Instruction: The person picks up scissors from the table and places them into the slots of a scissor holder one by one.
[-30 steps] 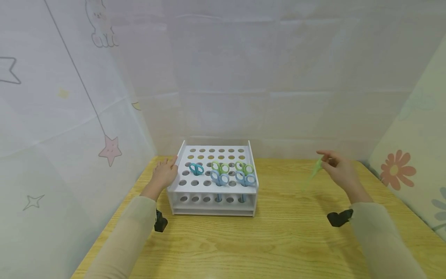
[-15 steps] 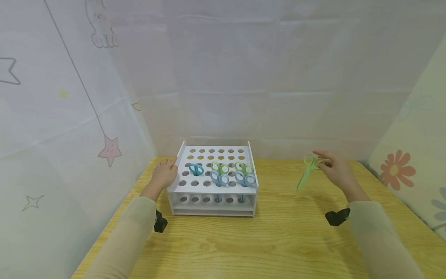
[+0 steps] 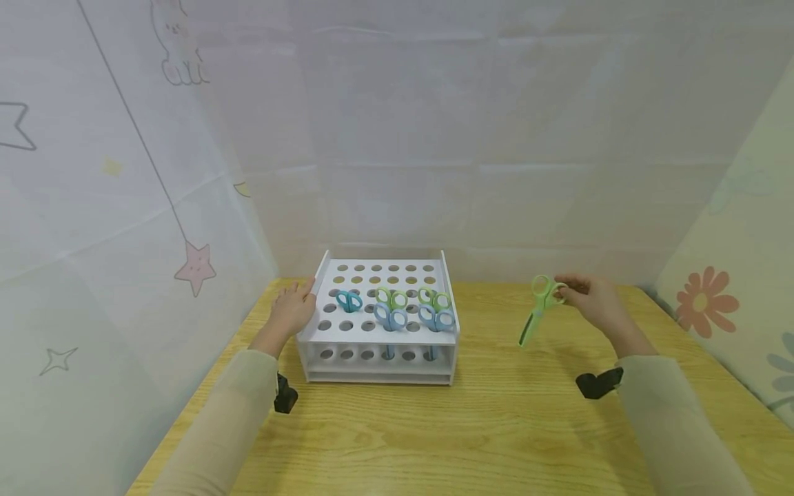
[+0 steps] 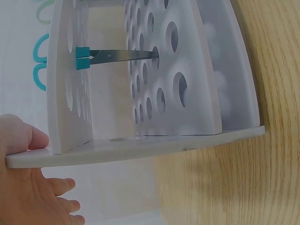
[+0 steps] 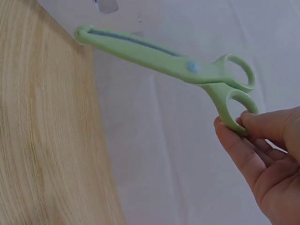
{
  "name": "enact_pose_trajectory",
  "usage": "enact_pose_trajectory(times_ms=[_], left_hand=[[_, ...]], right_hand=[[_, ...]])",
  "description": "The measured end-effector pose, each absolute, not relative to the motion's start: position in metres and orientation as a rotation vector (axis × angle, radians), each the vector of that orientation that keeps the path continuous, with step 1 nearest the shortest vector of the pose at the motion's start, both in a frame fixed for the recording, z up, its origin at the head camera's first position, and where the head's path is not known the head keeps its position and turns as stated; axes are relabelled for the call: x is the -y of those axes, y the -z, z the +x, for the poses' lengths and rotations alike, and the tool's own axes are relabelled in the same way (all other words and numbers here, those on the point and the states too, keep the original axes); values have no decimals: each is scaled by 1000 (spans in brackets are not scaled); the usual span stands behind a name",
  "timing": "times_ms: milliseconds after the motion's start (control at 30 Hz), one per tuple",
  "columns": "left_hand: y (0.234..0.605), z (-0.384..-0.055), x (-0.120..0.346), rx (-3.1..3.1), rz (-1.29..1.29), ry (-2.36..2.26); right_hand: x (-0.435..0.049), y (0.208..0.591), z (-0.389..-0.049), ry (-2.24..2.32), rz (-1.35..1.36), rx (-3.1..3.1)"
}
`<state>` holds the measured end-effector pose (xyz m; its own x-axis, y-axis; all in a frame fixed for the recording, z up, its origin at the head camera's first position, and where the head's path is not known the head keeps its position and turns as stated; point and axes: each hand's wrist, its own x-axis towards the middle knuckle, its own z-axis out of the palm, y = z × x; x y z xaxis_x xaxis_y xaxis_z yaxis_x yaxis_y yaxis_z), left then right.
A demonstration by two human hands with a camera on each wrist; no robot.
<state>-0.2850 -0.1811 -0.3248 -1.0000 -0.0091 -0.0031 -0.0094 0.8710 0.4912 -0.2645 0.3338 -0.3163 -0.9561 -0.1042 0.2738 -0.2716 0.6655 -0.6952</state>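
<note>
In the head view my right hand (image 3: 592,303) holds light green scissors (image 3: 538,310) above the table, right of the rack. The right wrist view shows thumb and fingertips pinching one handle loop of the scissors (image 5: 187,65), whose blades point away from the hand. My left hand (image 3: 293,308) grips the left side wall of a white holed rack (image 3: 380,335). In the left wrist view its thumb lies on the inner side of the panel (image 4: 140,151) and its fingers on the outer side. Teal scissors (image 4: 83,58) stand in a hole, blades down through the rack.
Two light green scissors (image 3: 434,297) and two blue scissors (image 3: 437,318) stand in the rack's right half, handles up. The wooden table (image 3: 403,434) meets white cloth walls (image 3: 397,172) at the back and sides.
My right hand has shifted slightly left with the green scissors, which have turned so that their handles and blades show more plainly. The left hand and the rack have not moved.
</note>
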Motion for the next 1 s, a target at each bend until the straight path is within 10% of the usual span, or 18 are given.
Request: enact_pose_trajectory(times_ms=[1000], left_hand=[[325,-284,182,-3055,28,-790]], right_hand=[[-305,263,-268,-1399,125,2457]])
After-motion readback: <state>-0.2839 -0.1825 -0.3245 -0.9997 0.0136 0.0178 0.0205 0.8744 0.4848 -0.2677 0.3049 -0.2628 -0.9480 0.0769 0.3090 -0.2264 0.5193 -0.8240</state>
